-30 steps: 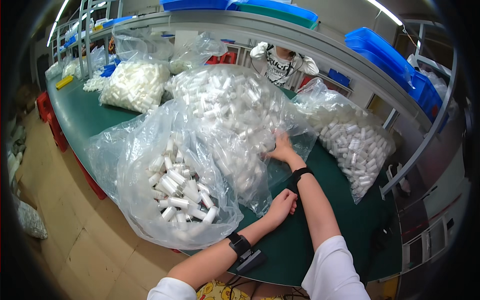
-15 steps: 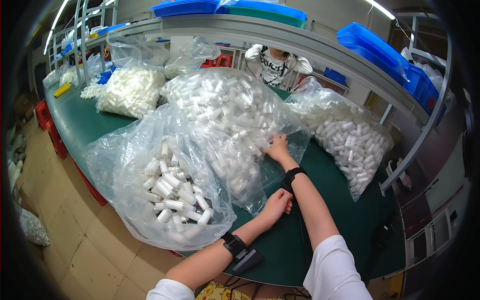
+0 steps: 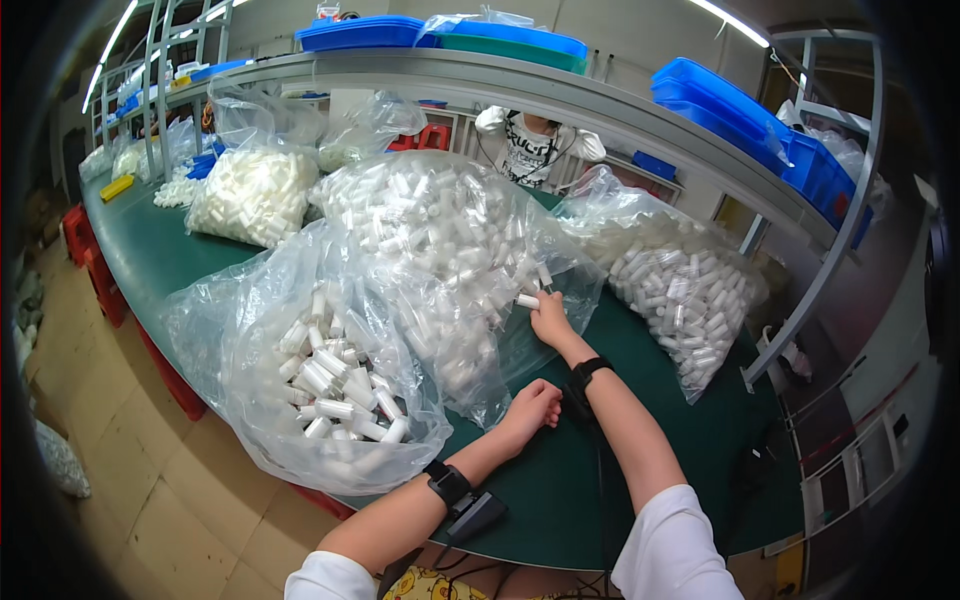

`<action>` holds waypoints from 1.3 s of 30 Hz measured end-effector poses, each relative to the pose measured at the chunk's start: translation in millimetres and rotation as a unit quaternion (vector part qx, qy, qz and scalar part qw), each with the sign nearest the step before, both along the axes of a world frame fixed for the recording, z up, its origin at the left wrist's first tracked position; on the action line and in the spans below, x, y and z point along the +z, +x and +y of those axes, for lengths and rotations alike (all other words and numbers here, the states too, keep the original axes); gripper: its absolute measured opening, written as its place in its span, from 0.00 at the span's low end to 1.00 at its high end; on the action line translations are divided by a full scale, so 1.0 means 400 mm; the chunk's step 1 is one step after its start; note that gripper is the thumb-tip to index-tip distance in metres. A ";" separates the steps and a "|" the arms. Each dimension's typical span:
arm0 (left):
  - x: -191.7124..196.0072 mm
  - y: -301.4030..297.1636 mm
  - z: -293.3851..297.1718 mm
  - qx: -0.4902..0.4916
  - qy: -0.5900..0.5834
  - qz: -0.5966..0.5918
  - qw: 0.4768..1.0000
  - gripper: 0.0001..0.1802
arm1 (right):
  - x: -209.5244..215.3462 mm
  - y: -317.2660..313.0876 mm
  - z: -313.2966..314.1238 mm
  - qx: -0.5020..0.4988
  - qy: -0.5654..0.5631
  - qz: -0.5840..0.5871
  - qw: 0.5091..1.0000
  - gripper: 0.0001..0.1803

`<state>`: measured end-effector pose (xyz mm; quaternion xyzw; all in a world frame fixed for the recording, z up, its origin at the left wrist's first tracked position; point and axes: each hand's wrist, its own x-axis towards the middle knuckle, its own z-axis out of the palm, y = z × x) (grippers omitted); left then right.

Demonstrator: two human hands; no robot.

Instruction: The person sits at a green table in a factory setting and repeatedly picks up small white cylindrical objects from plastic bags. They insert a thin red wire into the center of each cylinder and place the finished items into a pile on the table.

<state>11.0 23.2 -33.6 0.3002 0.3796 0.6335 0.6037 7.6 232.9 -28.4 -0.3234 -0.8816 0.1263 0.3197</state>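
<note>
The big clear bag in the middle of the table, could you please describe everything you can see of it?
The big clear bag is thin, crinkled, see-through plastic, heaped full of small white cylindrical tubes. It lies slumped on the green table, its mouth loose toward the person. The right hand reaches into that opening and touches a white tube. The left hand rests on the table by the bag's near edge. A smaller, part-filled bag overlaps its left side.

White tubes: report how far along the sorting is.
Done: the near bag holds a partial pile of white tubes. In hand: the right hand pinches a tube at the big bag's mouth; the left hand rests on the table. Left: big bag nearly full.
</note>
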 end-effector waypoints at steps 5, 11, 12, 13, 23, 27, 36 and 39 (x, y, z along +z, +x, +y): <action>0.018 0.000 -0.002 0.007 0.023 -0.022 0.999 0.07 | 0.005 0.104 -0.026 0.101 -0.188 0.127 0.969 0.11; 0.016 -0.053 0.005 0.150 0.095 -0.048 0.983 0.16 | 0.067 0.193 -0.258 0.241 -0.536 0.281 0.759 0.11; 0.015 -0.051 0.005 0.154 0.083 -0.037 0.984 0.19 | 0.065 0.215 -0.285 0.240 -0.540 0.289 0.753 0.10; 0.015 -0.048 0.005 0.143 0.081 -0.020 0.986 0.20 | 0.058 0.228 -0.293 0.242 -0.529 0.296 0.757 0.10; 0.000 -0.065 -0.002 0.122 0.027 0.059 0.990 0.20 | 0.044 0.259 -0.309 0.251 -0.520 0.262 0.773 0.11; 0.000 -0.068 0.003 0.122 0.020 0.032 0.992 0.21 | 0.085 0.214 -0.289 0.201 -0.498 0.261 0.802 0.15; 0.039 -0.064 -0.021 0.077 0.022 0.040 0.996 0.13 | 0.116 0.245 -0.277 0.170 -0.449 0.205 0.853 0.16; 0.026 -0.066 -0.015 0.071 0.028 0.047 0.996 0.11 | 0.087 0.289 -0.287 0.217 -0.492 0.232 0.811 0.15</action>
